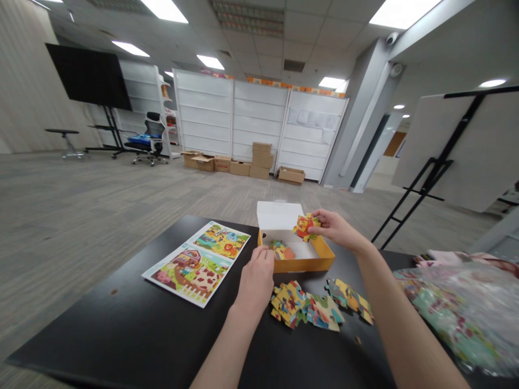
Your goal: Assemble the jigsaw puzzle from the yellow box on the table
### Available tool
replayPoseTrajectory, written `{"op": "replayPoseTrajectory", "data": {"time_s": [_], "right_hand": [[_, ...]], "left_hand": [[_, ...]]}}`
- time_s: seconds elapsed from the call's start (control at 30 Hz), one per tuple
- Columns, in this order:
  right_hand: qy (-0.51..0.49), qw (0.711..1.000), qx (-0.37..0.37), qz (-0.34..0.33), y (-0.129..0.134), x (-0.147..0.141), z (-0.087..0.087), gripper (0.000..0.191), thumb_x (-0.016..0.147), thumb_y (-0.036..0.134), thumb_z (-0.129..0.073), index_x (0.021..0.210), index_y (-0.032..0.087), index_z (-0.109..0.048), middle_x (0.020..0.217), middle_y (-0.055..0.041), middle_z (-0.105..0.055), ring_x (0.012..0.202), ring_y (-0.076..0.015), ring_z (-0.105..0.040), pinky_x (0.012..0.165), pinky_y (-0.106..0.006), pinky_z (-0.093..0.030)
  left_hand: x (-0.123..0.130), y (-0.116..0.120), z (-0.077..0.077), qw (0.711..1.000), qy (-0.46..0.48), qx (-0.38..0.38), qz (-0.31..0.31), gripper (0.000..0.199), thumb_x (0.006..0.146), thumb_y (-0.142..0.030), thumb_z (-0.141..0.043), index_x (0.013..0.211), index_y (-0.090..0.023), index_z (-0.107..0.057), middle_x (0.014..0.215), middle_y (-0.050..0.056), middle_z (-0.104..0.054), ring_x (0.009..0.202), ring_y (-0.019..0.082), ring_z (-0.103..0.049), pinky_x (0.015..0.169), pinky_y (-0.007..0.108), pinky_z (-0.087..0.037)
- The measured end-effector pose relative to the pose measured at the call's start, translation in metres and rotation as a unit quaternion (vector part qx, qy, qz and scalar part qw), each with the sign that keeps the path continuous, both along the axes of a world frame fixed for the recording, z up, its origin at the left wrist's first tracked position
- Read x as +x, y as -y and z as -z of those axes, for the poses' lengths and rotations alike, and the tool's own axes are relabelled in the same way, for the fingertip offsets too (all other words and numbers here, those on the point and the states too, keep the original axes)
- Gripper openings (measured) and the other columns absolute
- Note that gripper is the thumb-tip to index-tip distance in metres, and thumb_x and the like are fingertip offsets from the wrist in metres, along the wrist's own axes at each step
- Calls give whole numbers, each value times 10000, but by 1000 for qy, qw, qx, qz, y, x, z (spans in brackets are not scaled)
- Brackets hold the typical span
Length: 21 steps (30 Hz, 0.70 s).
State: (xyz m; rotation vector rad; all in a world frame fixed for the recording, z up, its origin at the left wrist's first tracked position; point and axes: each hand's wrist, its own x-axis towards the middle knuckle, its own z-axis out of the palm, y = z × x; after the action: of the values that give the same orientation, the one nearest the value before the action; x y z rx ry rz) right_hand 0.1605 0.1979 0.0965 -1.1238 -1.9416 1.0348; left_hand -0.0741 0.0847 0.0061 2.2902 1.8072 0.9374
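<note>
Orange cardboard puzzle box open on a black bench, white lid raised far side. Right hand grip pinches a red-yellow jigsaw clump above the box; slack pressure could drop pieces. Left hand at near rim, grip hidden, cannot tell. Multicoloured jigsaw pile just near; a careless wrist could scatter it.

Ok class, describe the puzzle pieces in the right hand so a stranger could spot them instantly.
On the black table, find the open yellow box with its white lid. Over the box's right side, the right hand holds a red and yellow clump of puzzle pieces, the only ones held up, unlike the pieces in the box and the heap in front.
</note>
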Motion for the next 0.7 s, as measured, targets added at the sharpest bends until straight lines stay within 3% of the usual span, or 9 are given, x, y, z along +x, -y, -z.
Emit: {"op": "replayPoseTrajectory", "data": {"time_s": [0.1, 0.17, 0.33, 0.5, 0.6, 0.7], "right_hand": [[12, 999, -28, -9, 24, 9, -9, 548, 629, 518, -850, 992, 202, -588, 977, -66, -733, 940, -244, -710, 873, -387, -566], [35, 997, -65, -10, 41, 18, -3, 564, 624, 531, -845, 1006, 190, -607, 995, -71, -726, 959, -252, -704, 875, -386, -563], [82, 992, -89, 23, 68, 33, 35, 593, 614, 506, -852, 1050, 188, -606, 948, -41, -677, 850, -220, -684, 747, -336, -560], [185, 982, -41, 16, 71, 33, 63, 379, 700, 396, -791, 988, 177, -680, 968, -50, -692, 764, -177, -641, 665, -279, -515], [242, 970, -22, 13, 71, 33, 63, 308, 715, 359, -765, 968, 187, -727, 962, -51, -724, 765, -190, -657, 707, -298, -521], [267, 963, 35, 22, 73, 31, 51, 227, 734, 344, -741, 905, 195, -756, 937, -65, -750, 835, -225, -677, 767, -319, -524]], "left_hand": [[0, 2, -2, 1000, -1, -3, 0, 299, 860, 41, -452, 975, -216, -553, 1167, 64, -652, 1307, 169, -505, 921, 281, -561], [1, 3, -4, 1000, 0, -8, 0, 294, 870, 30, -444, 982, -216, -559, 1185, 71, -649, 1311, 175, -505, 904, 284, -567], [1, 1, -3, 1000, 11, -2, -2, 294, 867, 23, -454, 981, -223, -567, 1198, 69, -649, 1320, 173, -499, 927, 288, -559], [-2, 0, -3, 1000, 23, -1, -5, 292, 864, 28, -457, 962, -220, -575, 1214, 64, -652, 1305, 166, -516, 877, 271, -569], [-3, 1, -5, 1000, 19, -12, -14, 291, 864, 33, -459, 948, -217, -582, 1207, 66, -660, 1293, 165, -532, 849, 262, -569], [-2, 1, -7, 999, 21, -18, -24, 273, 875, 21, -468, 932, -217, -589, 1184, 62, -671, 1290, 168, -538, 798, 258, -572]]}}
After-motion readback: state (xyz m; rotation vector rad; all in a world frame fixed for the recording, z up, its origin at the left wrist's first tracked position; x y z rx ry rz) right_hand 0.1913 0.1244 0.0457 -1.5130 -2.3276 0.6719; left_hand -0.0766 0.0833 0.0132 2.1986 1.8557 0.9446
